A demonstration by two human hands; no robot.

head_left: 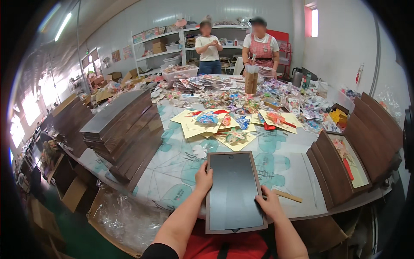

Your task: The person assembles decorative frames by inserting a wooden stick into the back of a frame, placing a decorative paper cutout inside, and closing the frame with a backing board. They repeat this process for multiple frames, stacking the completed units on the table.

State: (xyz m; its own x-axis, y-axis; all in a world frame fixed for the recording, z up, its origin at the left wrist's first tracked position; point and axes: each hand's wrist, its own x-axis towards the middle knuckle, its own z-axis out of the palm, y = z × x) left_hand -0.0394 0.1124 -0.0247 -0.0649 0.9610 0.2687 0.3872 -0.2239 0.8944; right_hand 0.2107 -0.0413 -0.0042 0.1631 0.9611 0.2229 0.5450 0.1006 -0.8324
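Note:
Between my two hands is a brown picture frame point(235, 190), its dark grey back board facing up, tilted at the table's front edge. My left hand point(204, 178) grips its left side, fingers wrapped round the edge. My right hand point(270, 203) holds the lower right side, thumb on the rim. Just beyond lie several pale yellow cards point(189, 131) bearing blue, red and green ornaments point(208, 118). A flat wooden strip point(288, 196) lies to the right of my right hand.
A tall stack of brown frames point(123, 134) stands at left. More frames lean at right, one showing a finished picture point(347, 162). Loose colourful pieces point(233, 101) cover the far table, with a brown holder point(251, 82). Plastic wrap fills a carton point(129, 220) below left. Two people stand beyond.

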